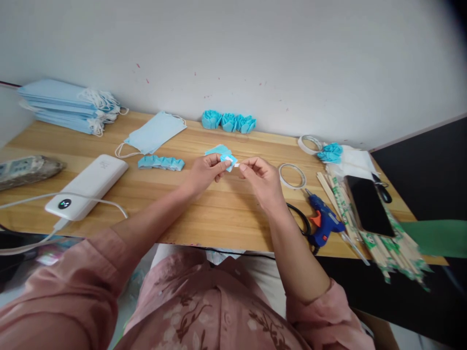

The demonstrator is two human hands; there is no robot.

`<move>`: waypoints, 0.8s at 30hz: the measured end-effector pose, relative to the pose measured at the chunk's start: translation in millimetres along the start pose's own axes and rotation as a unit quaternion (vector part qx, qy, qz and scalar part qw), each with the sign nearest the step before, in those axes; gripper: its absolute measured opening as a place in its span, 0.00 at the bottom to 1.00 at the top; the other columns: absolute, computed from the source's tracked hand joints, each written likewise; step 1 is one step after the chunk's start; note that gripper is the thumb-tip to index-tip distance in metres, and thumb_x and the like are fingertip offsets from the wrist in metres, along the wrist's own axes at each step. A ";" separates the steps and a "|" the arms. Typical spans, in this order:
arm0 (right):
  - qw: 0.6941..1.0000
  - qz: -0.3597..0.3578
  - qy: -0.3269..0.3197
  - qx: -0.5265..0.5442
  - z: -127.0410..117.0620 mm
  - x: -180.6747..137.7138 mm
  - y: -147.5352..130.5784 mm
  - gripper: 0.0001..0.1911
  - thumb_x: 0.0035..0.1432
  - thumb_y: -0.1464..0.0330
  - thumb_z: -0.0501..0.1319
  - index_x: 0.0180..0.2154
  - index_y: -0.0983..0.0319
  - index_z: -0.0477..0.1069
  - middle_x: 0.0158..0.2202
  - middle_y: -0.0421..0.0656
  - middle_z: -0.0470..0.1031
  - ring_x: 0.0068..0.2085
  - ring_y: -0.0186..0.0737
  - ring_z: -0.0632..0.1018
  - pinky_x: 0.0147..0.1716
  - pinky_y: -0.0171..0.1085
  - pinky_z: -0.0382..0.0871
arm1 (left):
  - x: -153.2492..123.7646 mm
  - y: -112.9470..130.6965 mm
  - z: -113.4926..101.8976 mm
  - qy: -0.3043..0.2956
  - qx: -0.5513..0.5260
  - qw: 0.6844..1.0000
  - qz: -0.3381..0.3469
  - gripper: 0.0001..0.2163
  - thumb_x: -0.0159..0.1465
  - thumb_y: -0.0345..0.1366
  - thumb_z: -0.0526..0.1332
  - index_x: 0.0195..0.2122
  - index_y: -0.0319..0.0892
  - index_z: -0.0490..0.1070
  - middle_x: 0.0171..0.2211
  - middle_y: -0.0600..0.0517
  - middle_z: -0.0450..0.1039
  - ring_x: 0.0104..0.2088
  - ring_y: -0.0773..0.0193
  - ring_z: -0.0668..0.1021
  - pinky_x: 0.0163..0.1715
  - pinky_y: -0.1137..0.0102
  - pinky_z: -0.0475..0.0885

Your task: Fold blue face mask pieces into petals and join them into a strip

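Over the middle of the table, my left hand (208, 171) is closed on a small folded piece of blue mask fabric (229, 160) with a white patch on it. My right hand (261, 182) pinches a short white strip (237, 165), which looks like tape, close against the right edge of that piece. Just behind my left hand lies another flat blue piece (218, 149). To the left sits a row of pleated blue pieces (161, 163). Three blue fabric roses (229, 121) stand by the wall. A roll of tape (292, 176) rests right of my right hand.
A blue glue gun (323, 221), wrapped wooden chopsticks (379, 248) and a phone (369, 205) lie at the right, with a second tape roll (310, 144) behind. Leftward are a white power bank (87, 187) with a cable, loose masks (156, 132) and a mask stack (62, 104).
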State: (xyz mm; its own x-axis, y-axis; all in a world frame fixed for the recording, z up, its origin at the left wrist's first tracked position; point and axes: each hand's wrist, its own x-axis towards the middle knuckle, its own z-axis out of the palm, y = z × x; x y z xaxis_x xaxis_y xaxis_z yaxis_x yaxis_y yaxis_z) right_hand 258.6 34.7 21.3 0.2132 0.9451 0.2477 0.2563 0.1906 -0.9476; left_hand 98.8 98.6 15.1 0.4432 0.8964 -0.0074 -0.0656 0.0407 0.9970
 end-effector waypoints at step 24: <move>0.948 -0.153 -0.004 -0.279 3.5 -6.3 -2.4 0.05 0.58 0.69 0.59 0.29 0.57 0.69 0.29 0.40 0.75 0.31 0.38 0.73 0.35 0.39 0.65 | -1.9 4.0 -0.2 0.004 0.059 0.998 0.002 0.11 0.55 0.41 0.66 0.24 0.39 0.69 0.21 0.55 0.69 0.22 0.73 0.67 0.24 0.74 0.61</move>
State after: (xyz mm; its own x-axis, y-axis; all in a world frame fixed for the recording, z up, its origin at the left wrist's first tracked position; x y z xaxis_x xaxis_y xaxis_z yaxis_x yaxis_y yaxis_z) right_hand 253.4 29.2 21.3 0.0411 0.8708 0.4899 0.7638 0.2887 -0.5773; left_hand 97.4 97.1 19.1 0.4357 0.9001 -0.0040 0.0391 -0.0145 0.9991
